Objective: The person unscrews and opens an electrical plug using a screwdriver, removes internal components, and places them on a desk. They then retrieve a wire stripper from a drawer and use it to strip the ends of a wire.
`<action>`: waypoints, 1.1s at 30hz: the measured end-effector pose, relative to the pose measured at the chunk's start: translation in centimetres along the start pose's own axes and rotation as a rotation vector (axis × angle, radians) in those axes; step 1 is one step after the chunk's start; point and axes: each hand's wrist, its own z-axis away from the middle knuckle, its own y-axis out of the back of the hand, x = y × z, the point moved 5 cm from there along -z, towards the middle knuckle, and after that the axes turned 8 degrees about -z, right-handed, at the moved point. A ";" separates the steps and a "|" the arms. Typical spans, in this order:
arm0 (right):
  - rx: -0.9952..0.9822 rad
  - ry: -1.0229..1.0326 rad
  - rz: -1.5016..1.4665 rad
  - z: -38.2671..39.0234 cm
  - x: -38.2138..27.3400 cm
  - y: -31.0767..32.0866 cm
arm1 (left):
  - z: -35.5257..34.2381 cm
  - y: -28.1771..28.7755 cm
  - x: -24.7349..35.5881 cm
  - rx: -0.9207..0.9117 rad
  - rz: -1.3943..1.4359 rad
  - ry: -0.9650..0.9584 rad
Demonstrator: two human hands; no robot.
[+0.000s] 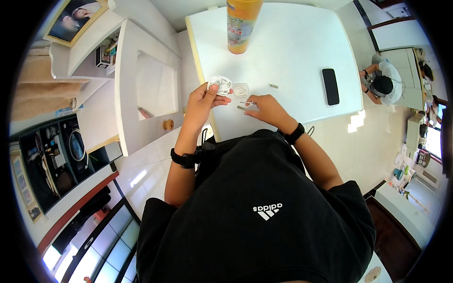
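Observation:
My left hand (201, 103) is at the table's left edge, closed on a white plastic housing (221, 85) with moulded recesses, its thumb pressed on the face. Just right of it a flat white plastic piece (240, 90) lies on the white table (297, 42). Below that piece, my right hand (267, 110) pinches a thin metal piece (246, 103); a short dull metal piece (240, 107) is at its fingertips, whether held or lying I cannot tell. Another short metal piece (273, 86) lies above my right hand.
A tall orange canister (241, 26) stands at the table's back; a black phone (330, 86) lies toward the right edge. An open white cabinet door (130, 87) stands left of the table. Another person (387, 82) sits beyond the right side.

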 end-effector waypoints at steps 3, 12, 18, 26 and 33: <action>0.043 0.035 0.002 -0.4 1.7 -1.8 | 0.7 -0.5 1.1 -0.088 0.229 0.064; 0.285 -0.004 -0.069 0.1 -2.2 1.8 | 1.3 -1.0 1.8 -0.096 0.492 0.060; 0.374 0.010 -0.250 1.0 -10.1 6.0 | 1.0 -2.3 2.0 -0.076 0.399 -0.024; 0.374 -0.046 -0.316 0.2 -10.2 5.3 | 1.6 -3.8 2.9 -0.031 0.299 -0.076; 0.374 -0.023 -0.268 0.4 -11.0 5.5 | 1.5 -4.0 2.7 -0.031 0.268 -0.095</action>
